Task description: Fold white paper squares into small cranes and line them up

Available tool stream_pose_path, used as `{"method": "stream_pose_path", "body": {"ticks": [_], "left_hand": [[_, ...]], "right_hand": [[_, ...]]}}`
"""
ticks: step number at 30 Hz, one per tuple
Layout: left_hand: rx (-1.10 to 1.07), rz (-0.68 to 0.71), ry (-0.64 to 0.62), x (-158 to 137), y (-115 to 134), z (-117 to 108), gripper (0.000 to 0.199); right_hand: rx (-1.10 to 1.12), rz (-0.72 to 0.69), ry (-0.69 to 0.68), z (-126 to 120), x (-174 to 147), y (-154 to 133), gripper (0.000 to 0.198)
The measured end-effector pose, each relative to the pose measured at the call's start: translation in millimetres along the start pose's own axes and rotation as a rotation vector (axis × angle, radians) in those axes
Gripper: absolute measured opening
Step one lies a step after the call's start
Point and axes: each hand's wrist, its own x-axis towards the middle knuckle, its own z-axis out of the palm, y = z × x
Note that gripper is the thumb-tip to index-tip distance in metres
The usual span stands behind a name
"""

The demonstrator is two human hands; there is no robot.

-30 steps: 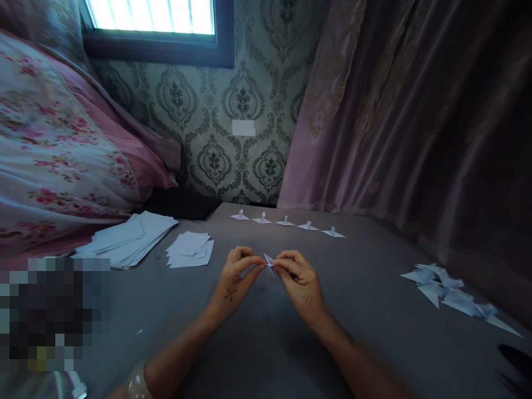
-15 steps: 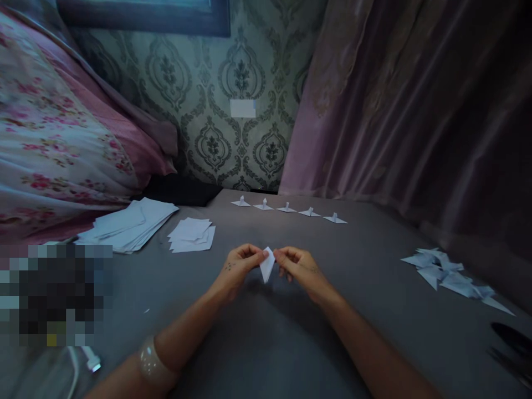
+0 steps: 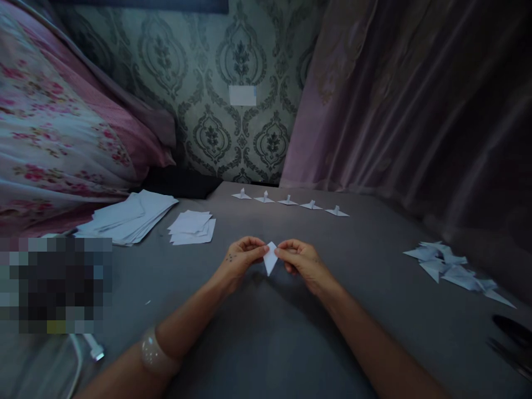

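Note:
A small kite-shaped piece of folded white paper (image 3: pixel 270 261) is held up above the grey surface, its long point downward. My left hand (image 3: pixel 245 255) pinches its left edge between thumb and fingers. On the opposite edge, my right hand (image 3: pixel 300 257) grips it the same way. Beyond my hands, several folded paper cranes (image 3: pixel 288 200) stand in a row. A loose heap of folded white paper pieces (image 3: pixel 457 269) lies off to the right.
Left of my hands are a stack of small paper squares (image 3: pixel 192 227) and a larger pile of white sheets (image 3: pixel 128 216). A white cable (image 3: pixel 95 349) lies at the lower left, near a blurred-out area. Black scissors-like handles (image 3: pixel 513 335) show at the right edge. Curtains hang on both sides.
The folded paper now shows wider and turned more squarely to me, with my right thumb on its face. My view has tipped slightly downward.

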Motion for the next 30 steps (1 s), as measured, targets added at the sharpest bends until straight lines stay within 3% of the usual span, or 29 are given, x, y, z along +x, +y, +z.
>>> {"method": "stream_pose_path", "body": {"ticks": [4, 7, 9, 14, 18, 21, 24, 27, 30], "left_hand": [[0.044, -0.064, -0.082, -3, 4, -1, 0.034], [0.118, -0.149, -0.195, -6, 7, -1, 0.029], [0.116, -0.146, -0.197, -6, 6, -1, 0.027], [-0.093, 0.007, -0.052, -1, 1, -2, 0.031], [-0.114, 0.045, -0.065, 0, 0, -1, 0.032], [-0.048, 0.118, -0.062, 0, 0, 2, 0.030], [0.048, 0.303, -0.029, -1, 0, 3, 0.029], [0.265, 0.516, -0.006, -5, 3, 4, 0.019], [0.467, 0.607, -0.012, -11, 8, 5, 0.006]], "right_hand": [[-0.052, -0.022, -0.019, 0, 2, 3, 0.025], [-0.130, -0.061, -0.032, 1, 2, 2, 0.025], [-0.133, -0.093, -0.004, 2, 1, 1, 0.025], [-0.099, -0.202, 0.027, 4, 1, 1, 0.035], [-0.167, -0.352, 0.096, 5, 3, 4, 0.028], [-0.199, -0.390, 0.121, 4, 5, 5, 0.023], [-0.275, -0.426, 0.134, 2, 3, 2, 0.018], [-0.372, -0.476, 0.146, 2, 0, -2, 0.013], [-0.428, -0.568, 0.144, 2, -3, -4, 0.011]]}}
